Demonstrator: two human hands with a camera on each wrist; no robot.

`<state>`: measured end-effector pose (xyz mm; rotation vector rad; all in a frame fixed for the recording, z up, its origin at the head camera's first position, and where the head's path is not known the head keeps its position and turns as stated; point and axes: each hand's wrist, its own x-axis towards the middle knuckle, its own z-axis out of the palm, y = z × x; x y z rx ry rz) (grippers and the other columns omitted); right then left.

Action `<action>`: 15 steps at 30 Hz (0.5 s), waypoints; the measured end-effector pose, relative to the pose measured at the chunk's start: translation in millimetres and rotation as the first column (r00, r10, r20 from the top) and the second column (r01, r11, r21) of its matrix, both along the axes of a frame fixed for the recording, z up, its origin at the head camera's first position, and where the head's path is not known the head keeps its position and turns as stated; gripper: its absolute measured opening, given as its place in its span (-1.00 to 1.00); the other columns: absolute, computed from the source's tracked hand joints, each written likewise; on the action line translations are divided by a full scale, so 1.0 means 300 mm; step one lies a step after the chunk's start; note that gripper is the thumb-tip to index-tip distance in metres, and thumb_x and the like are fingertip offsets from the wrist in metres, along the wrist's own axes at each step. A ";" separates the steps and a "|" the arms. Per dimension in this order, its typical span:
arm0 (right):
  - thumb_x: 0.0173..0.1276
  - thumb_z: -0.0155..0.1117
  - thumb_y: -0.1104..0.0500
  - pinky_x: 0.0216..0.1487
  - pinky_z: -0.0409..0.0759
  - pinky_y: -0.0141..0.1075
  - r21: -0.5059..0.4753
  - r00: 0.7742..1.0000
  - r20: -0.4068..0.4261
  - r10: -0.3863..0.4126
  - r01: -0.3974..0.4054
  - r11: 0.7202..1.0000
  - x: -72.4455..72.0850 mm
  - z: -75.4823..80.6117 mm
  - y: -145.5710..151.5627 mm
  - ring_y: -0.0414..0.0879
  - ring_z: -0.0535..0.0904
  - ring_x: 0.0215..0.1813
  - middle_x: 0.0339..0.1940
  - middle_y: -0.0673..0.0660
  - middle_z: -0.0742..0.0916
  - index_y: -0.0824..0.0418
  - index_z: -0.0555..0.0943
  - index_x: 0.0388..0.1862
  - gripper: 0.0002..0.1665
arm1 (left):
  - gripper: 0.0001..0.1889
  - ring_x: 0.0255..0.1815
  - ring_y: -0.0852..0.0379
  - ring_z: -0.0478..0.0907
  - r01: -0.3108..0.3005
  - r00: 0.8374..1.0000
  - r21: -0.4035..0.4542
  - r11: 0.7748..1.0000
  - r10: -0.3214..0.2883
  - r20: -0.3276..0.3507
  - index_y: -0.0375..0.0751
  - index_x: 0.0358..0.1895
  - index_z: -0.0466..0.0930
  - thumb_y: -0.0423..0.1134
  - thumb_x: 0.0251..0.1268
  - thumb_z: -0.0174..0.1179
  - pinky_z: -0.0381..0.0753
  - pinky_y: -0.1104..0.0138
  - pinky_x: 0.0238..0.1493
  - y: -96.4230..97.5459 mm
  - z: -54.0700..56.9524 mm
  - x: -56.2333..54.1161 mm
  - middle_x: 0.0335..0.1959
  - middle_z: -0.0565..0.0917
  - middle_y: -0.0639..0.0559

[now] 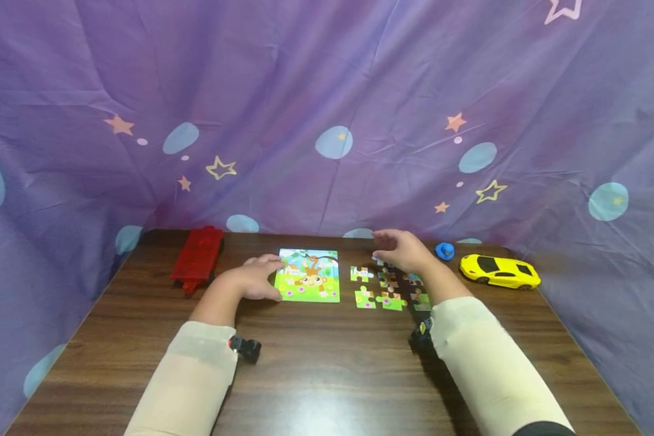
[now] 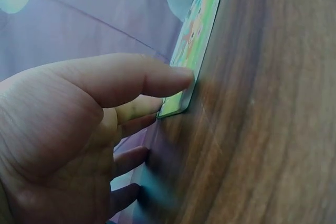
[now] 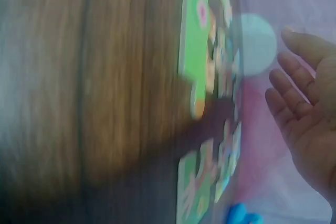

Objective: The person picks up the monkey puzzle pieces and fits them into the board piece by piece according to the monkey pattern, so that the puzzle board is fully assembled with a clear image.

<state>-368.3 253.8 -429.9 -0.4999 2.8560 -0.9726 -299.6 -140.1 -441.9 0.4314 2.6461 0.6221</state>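
A square picture puzzle (image 1: 310,280) with a monkey hanging over green grass lies flat on the table. My left hand (image 1: 254,278) is at its left side, thumb and fingertips touching the edge; in the left wrist view the thumb (image 2: 157,80) rests on a corner of the puzzle (image 2: 206,22). Loose jigsaw pieces (image 1: 365,298) lie to the right of it, several of them side by side with gaps. Over their far part hovers my right hand (image 1: 406,249), its fingers extended and holding nothing in the right wrist view. Its arm hides some pieces.
A translucent red toy vehicle (image 1: 198,257) stands at the table's left. Beyond the right hand are a small blue toy (image 1: 444,251) and a yellow toy car (image 1: 499,271). A purple patterned cloth (image 1: 283,121) hangs behind the wooden table (image 1: 316,357).
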 end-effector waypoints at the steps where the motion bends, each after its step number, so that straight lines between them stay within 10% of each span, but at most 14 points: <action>1: 0.47 0.46 0.13 0.39 0.66 0.12 0.006 1.000 0.000 -0.002 0.002 1.000 -0.004 -0.004 0.015 0.22 0.69 0.36 0.36 0.28 0.74 0.21 0.53 0.54 -0.30 | 0.00 0.77 -0.29 -0.02 -0.006 1.000 -0.002 1.000 0.006 0.008 -0.01 0.71 0.21 -0.01 0.17 0.43 0.17 -0.34 0.66 0.003 0.001 -0.001 0.78 0.08 -0.06; 15: 0.48 0.47 0.07 0.39 0.66 0.13 0.098 0.994 0.091 -0.066 0.057 0.994 -0.022 -0.056 0.120 0.27 0.62 0.41 0.42 0.30 0.69 0.24 0.52 0.53 -0.29 | 0.00 0.77 -0.24 -0.03 -0.012 1.000 -0.012 1.000 0.012 0.013 0.04 0.72 0.20 0.02 0.17 0.40 0.18 -0.29 0.67 0.006 -0.015 -0.006 0.79 0.06 0.00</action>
